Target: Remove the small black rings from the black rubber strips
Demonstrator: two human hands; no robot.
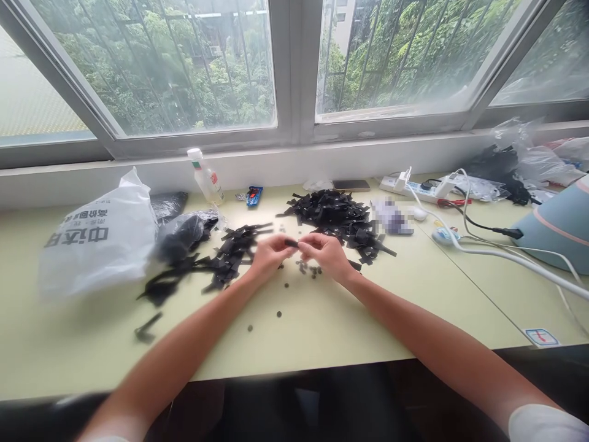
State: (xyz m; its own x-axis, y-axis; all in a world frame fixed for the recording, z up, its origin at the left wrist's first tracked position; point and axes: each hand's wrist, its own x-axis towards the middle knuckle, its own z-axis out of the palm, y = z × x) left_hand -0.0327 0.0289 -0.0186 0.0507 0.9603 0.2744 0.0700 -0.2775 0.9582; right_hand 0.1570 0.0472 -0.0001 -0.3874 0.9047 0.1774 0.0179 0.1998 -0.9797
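1. Pinching a short black strip [291,244] between both sets of fingertips, I hold it just above the pale green table [368,319], near the middle.
2. My left hand [270,253] is closed narrowly on the strip's left end, fingers curled in.
3. My right hand [324,253] grips the right end the same way; the two hands almost touch.
4. Just below my hands lies a scatter of small dark round pieces [309,270], with a few more strays nearer to me on the table.
5. Left of my hands sits a loose pile of black strips [230,255], trailing off toward the left.
6. Far right of my hands is a denser heap of black strips [335,218].
7. A white plastic bag [99,239] with printed lettering stands at the left, with a dark bag [179,236] beside it.
8. A small white bottle [205,177] leans by the window ledge at the far edge.
9. A white power strip [414,186] and its cables run along the right side.
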